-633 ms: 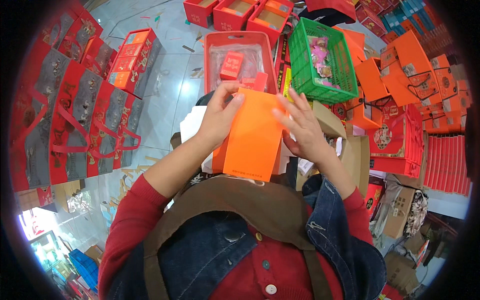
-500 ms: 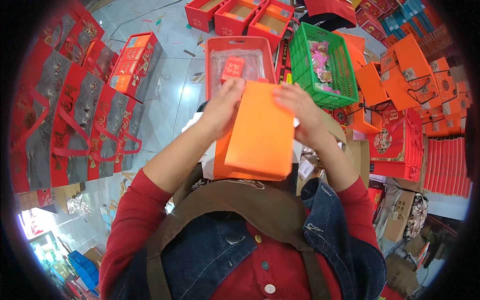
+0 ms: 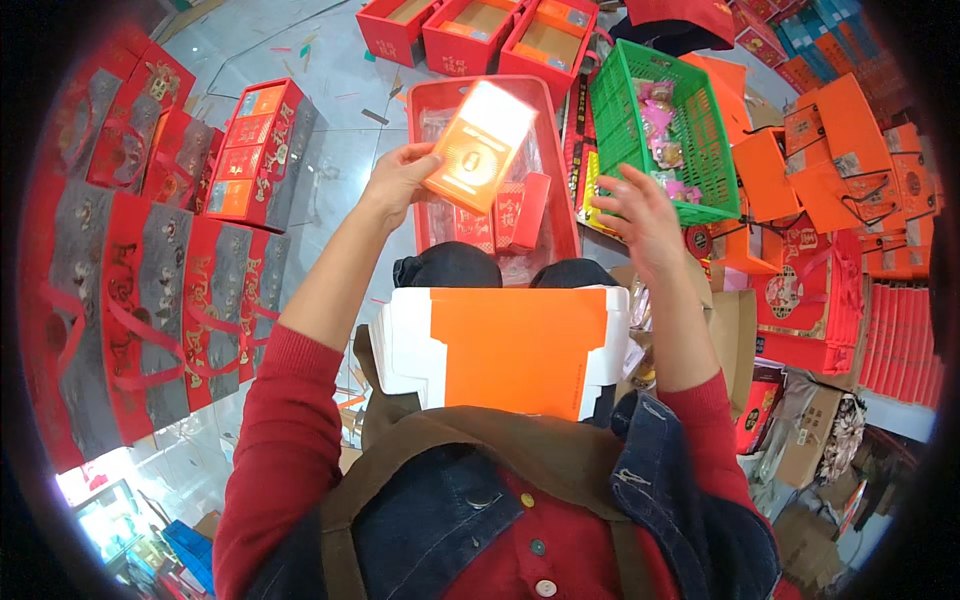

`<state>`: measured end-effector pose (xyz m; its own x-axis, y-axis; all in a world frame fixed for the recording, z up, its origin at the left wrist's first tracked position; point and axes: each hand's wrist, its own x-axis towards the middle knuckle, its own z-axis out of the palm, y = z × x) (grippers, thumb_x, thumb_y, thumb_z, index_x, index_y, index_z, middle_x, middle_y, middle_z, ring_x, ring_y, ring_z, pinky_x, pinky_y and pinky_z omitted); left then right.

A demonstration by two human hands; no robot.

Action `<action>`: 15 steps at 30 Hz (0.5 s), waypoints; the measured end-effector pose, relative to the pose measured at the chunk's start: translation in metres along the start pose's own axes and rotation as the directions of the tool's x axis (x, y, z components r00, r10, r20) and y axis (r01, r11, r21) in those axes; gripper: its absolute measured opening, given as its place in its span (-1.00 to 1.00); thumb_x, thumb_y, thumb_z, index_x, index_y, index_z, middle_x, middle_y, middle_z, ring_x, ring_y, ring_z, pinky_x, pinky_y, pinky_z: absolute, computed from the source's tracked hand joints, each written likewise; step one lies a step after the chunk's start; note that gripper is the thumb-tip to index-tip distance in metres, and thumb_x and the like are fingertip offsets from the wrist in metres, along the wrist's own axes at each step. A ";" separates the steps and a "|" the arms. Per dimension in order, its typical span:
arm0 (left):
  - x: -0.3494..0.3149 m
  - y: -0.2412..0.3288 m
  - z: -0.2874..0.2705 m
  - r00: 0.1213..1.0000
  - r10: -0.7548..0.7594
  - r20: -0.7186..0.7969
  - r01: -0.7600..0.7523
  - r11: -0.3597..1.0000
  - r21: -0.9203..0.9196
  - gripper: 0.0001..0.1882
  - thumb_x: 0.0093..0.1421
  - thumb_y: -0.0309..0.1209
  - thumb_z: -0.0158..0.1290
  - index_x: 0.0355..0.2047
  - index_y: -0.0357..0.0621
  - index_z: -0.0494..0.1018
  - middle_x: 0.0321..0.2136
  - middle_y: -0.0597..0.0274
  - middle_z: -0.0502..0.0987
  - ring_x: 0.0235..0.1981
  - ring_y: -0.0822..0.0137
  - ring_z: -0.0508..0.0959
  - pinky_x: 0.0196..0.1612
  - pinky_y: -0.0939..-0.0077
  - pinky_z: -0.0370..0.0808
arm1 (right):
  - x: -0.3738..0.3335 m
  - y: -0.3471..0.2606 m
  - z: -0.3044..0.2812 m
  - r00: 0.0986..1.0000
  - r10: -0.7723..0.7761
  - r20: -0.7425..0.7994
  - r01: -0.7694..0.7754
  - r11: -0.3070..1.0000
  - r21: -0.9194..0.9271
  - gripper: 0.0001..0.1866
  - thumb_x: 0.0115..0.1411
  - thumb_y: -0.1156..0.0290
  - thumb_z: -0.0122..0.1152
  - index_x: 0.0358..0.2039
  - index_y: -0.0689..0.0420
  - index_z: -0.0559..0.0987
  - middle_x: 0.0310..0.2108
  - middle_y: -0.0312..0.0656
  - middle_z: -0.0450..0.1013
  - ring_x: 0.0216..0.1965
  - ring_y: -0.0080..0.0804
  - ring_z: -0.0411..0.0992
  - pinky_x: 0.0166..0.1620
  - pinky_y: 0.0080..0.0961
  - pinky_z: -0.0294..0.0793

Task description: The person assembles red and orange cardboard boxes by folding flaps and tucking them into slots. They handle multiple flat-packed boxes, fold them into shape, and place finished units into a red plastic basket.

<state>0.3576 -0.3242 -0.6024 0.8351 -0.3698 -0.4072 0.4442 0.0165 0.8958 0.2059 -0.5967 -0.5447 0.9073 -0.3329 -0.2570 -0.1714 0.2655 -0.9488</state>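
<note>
My left hand [image 3: 402, 183] grips an orange carton [image 3: 482, 143] by its left edge, fingers closed on it. The carton is tilted over the red plastic basket [image 3: 424, 108], and its far end shines white in the light. Below it in the basket lie small red boxes [image 3: 521, 212] on clear plastic wrap. My right hand [image 3: 640, 218] is off to the right beside the green basket, fingers apart and holding nothing. Across my lap lies a stack of flat orange-and-white carton blanks [image 3: 525, 350].
Pink-wrapped packets [image 3: 660, 130] lie in the green basket [image 3: 622, 110] at right. Red open-topped boxes [image 3: 465, 40] stand beyond the red basket. Red-and-grey gift bags [image 3: 150, 300] line the left. Orange boxes [image 3: 840, 130] and red bags [image 3: 805, 290] are piled on the right.
The orange carton has gone from above my lap to over the red basket in my left hand. My right hand has let go of it. The carton blanks on my lap are now uncovered.
</note>
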 end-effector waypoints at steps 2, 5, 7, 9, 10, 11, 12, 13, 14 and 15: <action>0.041 -0.040 -0.020 0.990 -0.062 -0.130 0.073 0.994 0.081 -0.69 0.14 -0.35 0.08 -0.15 -0.22 0.37 -0.32 0.18 0.50 -0.35 0.30 0.55 -0.41 0.39 0.54 | 0.002 0.010 -0.028 0.992 0.027 -0.121 -0.025 1.000 0.019 -0.44 0.19 0.37 0.11 0.12 0.33 0.17 -0.11 -0.02 0.41 -0.24 -0.36 0.47 -0.21 -0.52 0.49; 0.083 -0.117 -0.036 0.963 -0.226 -0.144 0.233 0.972 0.034 -0.73 0.14 -0.36 0.07 -0.18 -0.20 0.36 -0.32 0.13 0.51 -0.35 0.19 0.57 -0.35 0.17 0.58 | -0.016 0.045 -0.074 0.948 0.166 -0.271 -0.163 0.986 0.032 -0.54 0.20 0.41 0.08 0.06 0.31 0.24 -0.15 -0.04 0.43 -0.27 -0.40 0.48 -0.26 -0.57 0.50; 0.096 -0.159 -0.036 0.945 -0.318 -0.075 0.320 0.947 0.020 -0.55 0.16 -0.31 0.06 0.01 -0.21 0.25 -0.11 0.02 0.41 -0.10 0.15 0.47 -0.20 0.03 0.52 | -0.025 0.059 -0.086 0.913 0.224 -0.341 -0.222 0.974 0.046 -0.59 0.21 0.43 0.07 0.03 0.31 0.28 -0.16 -0.06 0.44 -0.30 -0.42 0.48 -0.28 -0.61 0.50; 0.093 -0.187 -0.026 0.935 -0.346 -0.080 0.355 0.918 0.177 -0.44 0.19 -0.22 0.02 0.12 -0.19 0.15 0.03 -0.01 0.32 0.04 0.14 0.37 -0.11 -0.02 0.45 | -0.046 0.068 -0.093 0.888 0.251 -0.386 -0.249 0.967 0.056 -0.64 0.21 0.45 0.06 -0.01 0.30 0.32 -0.17 -0.09 0.45 -0.32 -0.46 0.47 -0.30 -0.64 0.50; 0.096 -0.187 -0.024 0.939 -0.340 -0.050 0.338 0.889 0.309 -0.40 0.21 -0.19 0.00 0.16 -0.18 0.11 0.07 0.00 0.28 0.08 0.14 0.32 -0.07 -0.02 0.42 | -0.052 0.065 -0.088 0.887 0.207 -0.414 -0.212 0.977 0.035 -0.73 0.19 0.50 0.06 -0.10 0.30 0.41 -0.18 -0.11 0.45 -0.34 -0.50 0.46 -0.31 -0.66 0.48; 0.092 -0.189 -0.024 0.942 -0.336 -0.016 0.310 0.847 0.432 -0.37 0.22 -0.15 -0.03 0.19 -0.16 0.06 0.11 0.01 0.24 0.12 0.14 0.28 -0.04 -0.02 0.39 | -0.057 0.066 -0.086 0.904 0.134 -0.407 -0.156 0.988 -0.021 -0.77 0.19 0.50 0.07 -0.14 0.28 0.45 -0.19 -0.13 0.46 -0.34 -0.53 0.45 -0.29 -0.68 0.46; 0.081 -0.173 -0.019 0.937 -0.350 0.016 0.310 0.851 0.424 -0.37 0.23 -0.11 -0.06 0.20 -0.14 0.07 0.13 0.05 0.23 0.13 0.15 0.28 -0.02 0.01 0.38 | -0.063 0.059 -0.082 0.917 0.048 -0.396 -0.091 0.992 -0.091 -0.81 0.19 0.50 0.08 -0.18 0.27 0.48 -0.19 -0.15 0.46 -0.34 -0.57 0.44 -0.28 -0.70 0.44; 0.073 -0.144 -0.017 0.941 -0.337 0.033 0.293 0.858 0.421 -0.38 0.24 -0.07 -0.09 0.20 -0.12 0.08 0.15 0.09 0.22 0.14 0.16 0.29 -0.01 0.04 0.36 | -0.065 0.048 -0.066 0.920 -0.088 -0.383 -0.010 0.969 -0.248 -0.81 0.10 0.52 0.17 -0.24 0.26 0.51 -0.24 -0.16 0.48 -0.33 -0.47 0.43 -0.21 -0.63 0.42; 0.064 -0.122 -0.025 0.947 -0.305 0.105 0.270 0.927 0.259 -0.40 0.26 -0.08 -0.11 0.20 -0.12 0.11 0.15 0.13 0.24 0.14 0.18 0.28 0.01 0.10 0.36 | -0.065 0.027 -0.054 0.943 -0.301 -0.145 0.180 0.824 -0.538 -0.74 0.05 0.50 0.22 -0.22 0.26 0.50 -0.22 -0.14 0.47 -0.29 -0.41 0.43 -0.17 -0.58 0.41; 0.049 -0.101 -0.033 0.955 -0.252 0.158 0.242 0.967 0.084 -0.43 0.27 -0.09 -0.14 0.19 -0.12 0.14 0.14 0.17 0.26 0.15 0.20 0.28 0.02 0.16 0.36 | -0.064 0.007 -0.042 0.892 -0.423 0.158 0.398 0.572 -0.717 -0.68 0.00 0.48 0.27 -0.20 0.26 0.50 -0.21 -0.13 0.45 -0.25 -0.34 0.42 -0.14 -0.52 0.40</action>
<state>0.3642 -0.3131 -0.7183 0.6337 -0.5043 -0.5866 0.6040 -0.1512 0.7825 0.1308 -0.6118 -0.5427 0.9429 -0.2659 0.2008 -0.0122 -0.6297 -0.7768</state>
